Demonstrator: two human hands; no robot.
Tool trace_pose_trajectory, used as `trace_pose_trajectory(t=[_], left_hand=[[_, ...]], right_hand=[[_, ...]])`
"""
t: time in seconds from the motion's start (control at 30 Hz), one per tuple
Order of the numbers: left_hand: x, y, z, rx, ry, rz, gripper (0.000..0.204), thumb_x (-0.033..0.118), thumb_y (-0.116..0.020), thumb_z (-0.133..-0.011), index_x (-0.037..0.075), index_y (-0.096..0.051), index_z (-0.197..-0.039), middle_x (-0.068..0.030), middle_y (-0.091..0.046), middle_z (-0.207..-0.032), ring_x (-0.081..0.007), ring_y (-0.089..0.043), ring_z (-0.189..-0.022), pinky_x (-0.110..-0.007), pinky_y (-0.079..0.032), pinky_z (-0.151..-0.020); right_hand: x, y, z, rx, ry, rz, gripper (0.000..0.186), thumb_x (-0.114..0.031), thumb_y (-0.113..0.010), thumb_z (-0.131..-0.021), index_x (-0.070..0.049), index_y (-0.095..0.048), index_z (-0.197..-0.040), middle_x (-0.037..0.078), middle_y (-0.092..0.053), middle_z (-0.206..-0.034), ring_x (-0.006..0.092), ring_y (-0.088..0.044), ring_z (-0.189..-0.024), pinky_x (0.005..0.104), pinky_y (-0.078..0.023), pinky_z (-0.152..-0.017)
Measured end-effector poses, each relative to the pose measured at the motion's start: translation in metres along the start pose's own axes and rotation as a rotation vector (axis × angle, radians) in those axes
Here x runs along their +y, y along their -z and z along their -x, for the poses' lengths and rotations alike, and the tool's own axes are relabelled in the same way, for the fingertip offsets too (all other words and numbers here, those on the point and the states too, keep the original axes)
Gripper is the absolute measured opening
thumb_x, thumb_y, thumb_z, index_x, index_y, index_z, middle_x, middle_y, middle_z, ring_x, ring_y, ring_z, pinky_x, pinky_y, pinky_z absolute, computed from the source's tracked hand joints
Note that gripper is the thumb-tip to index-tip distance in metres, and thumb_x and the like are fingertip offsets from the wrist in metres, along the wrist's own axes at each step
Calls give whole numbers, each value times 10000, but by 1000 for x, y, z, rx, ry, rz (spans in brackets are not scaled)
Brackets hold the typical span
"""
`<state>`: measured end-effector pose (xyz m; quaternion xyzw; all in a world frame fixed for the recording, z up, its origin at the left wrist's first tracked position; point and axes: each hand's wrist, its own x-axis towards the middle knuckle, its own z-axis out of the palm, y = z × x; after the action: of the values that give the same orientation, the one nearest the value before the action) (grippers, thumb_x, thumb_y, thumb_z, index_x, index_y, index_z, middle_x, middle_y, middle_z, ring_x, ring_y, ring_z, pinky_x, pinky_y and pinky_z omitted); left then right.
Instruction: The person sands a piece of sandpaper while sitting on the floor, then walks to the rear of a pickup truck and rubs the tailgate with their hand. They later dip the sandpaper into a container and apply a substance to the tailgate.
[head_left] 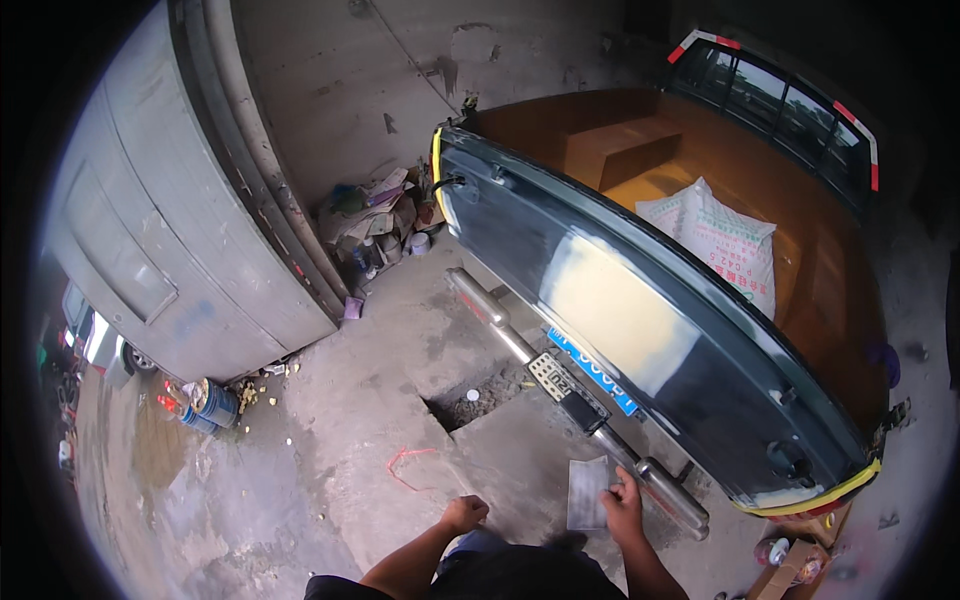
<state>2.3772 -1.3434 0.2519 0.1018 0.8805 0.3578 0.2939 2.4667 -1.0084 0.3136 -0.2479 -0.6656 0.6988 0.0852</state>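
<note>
My right hand [624, 508] grips the edge of a grey, rectangular sheet of sandpaper [587, 494], which hangs flat beside its fingers. Loosely curled, my left hand [465, 513] is held low in front of my body, and nothing shows in it. Ahead of both hands is the dark green tailgate [510, 215] of a pickup truck, raised and closed. A cream patch of filler or primer [618, 305] with whitish edges covers its middle. Below the tailgate runs a metal tube bumper [515, 343], close to the sheet.
A white woven sack [715, 240] lies in the rusty brown truck bed [640, 150]. A shallow pit [480, 398] breaks the concrete floor near the bumper. Paint cans [213, 403] stand by the grey metal door [150, 230]. Clutter [385, 215] fills the wall corner; a cardboard box [790, 572] sits lower right.
</note>
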Motion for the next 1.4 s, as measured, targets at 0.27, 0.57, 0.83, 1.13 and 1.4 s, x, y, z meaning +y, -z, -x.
trace_pose_trajectory(t=[0.27,0.57,0.83,1.13,1.4], left_hand=[[-29,108,6,-113,57,835,392,314,-521,-971,6,-583,-1207,-112,-693,-978,-193,-659,-913,-339,-507,-807],[-18,211,0,84,-38,1226,451,356,-512,-998,30,-500,-1310,-81,-602,-1189,-197,-571,-1087,-376,-453,-933],[64,410,59,-204,-1110,968,546,343,-573,-962,-70,-512,-1314,-317,-523,-1281,-487,-515,-1201,-561,-416,-993],[156,537,55,-83,-1383,452,384,345,-620,-942,-2,-638,-1106,-250,-559,-1193,-423,-575,-1002,-478,-497,-840],[126,582,4,83,-1502,507,310,261,-569,-975,-27,-627,-1075,-253,-547,-1187,-434,-555,-1038,-484,-474,-858]], right_hand=[[-34,-189,-15,-235,20,22,615,-3,-650,-844,-10,-395,-1404,43,-611,-912,99,-562,-825,251,-468,-758],[-84,-337,-52,-471,26,-88,630,50,-646,-860,-37,-376,-1422,-17,-524,-854,38,-476,-737,186,-407,-679],[-73,-416,-166,-507,-56,-165,608,50,-635,-855,-31,-390,-1406,0,-546,-855,56,-501,-747,204,-435,-701],[-110,-531,-272,-796,-113,-54,624,28,-647,-835,-18,-390,-1401,-13,-515,-841,60,-462,-734,198,-402,-700],[-98,-614,-340,-781,-100,-2,647,55,-615,-794,-27,-396,-1397,-20,-437,-870,65,-420,-759,197,-378,-732]])
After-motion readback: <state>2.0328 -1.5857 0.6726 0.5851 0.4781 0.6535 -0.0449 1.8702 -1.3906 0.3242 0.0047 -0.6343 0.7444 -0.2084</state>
